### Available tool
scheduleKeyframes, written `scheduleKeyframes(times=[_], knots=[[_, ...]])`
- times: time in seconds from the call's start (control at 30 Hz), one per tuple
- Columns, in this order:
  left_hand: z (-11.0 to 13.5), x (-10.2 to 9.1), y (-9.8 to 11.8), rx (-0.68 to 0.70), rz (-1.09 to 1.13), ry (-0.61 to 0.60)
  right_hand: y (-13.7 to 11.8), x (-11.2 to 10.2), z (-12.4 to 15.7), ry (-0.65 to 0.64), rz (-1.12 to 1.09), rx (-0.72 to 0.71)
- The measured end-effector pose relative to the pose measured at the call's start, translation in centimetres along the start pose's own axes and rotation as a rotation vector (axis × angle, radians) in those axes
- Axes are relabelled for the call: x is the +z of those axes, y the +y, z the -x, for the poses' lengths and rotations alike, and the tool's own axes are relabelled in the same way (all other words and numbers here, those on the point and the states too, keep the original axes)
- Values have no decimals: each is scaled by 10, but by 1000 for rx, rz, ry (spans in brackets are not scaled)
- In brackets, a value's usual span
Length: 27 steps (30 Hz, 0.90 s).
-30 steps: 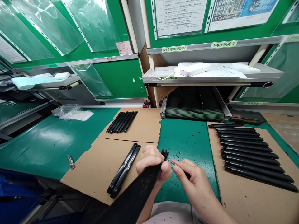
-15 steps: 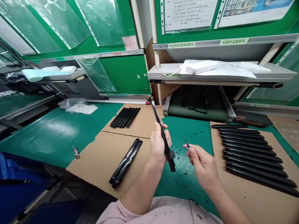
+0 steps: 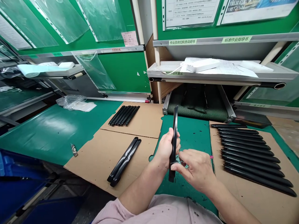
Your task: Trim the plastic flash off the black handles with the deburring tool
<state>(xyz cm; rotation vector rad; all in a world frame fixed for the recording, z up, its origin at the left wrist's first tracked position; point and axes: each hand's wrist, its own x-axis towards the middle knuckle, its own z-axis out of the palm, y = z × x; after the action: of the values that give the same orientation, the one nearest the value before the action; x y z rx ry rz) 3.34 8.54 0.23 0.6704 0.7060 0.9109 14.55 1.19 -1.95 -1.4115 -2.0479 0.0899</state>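
My left hand (image 3: 166, 148) is wrapped round a long black plastic strip (image 3: 174, 124), held nearly upright over the green mat. Its lower end hangs below my fingers. My right hand (image 3: 196, 169) is closed on a thin metal blade (image 3: 175, 162), with its tip touching the strip's edge just below my left fingers. Two finished black strips (image 3: 123, 161) lie side by side on the brown cardboard (image 3: 98, 158) at my left.
A row of several black strips (image 3: 247, 152) lies on cardboard at the right, and a smaller bunch (image 3: 124, 115) farther back. A small knife (image 3: 74, 150) rests on the green mat. A conveyor (image 3: 196, 107) runs under the shelf (image 3: 215, 76). A plastic bag (image 3: 73, 103) lies far left.
My left hand has swung the strip from leaning left to nearly upright. My right hand has come in from the right and brought the blade against the strip.
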Motion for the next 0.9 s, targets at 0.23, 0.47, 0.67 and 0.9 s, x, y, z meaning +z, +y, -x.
scheduleKeyframes(times=[0.23,0.47,0.67,0.9], knots=[[-3,-1,1,-16,11,-18,11,-7,-6,138,-177,397],[-7,-3,0,-6,26,17,0,0,25,237,-450,272],[0,4,-4,-27,-34,-9,3,1,15,441,-251,186],[19,10,-8,-46,-155,-185,50,-34,-51,625,-161,237]])
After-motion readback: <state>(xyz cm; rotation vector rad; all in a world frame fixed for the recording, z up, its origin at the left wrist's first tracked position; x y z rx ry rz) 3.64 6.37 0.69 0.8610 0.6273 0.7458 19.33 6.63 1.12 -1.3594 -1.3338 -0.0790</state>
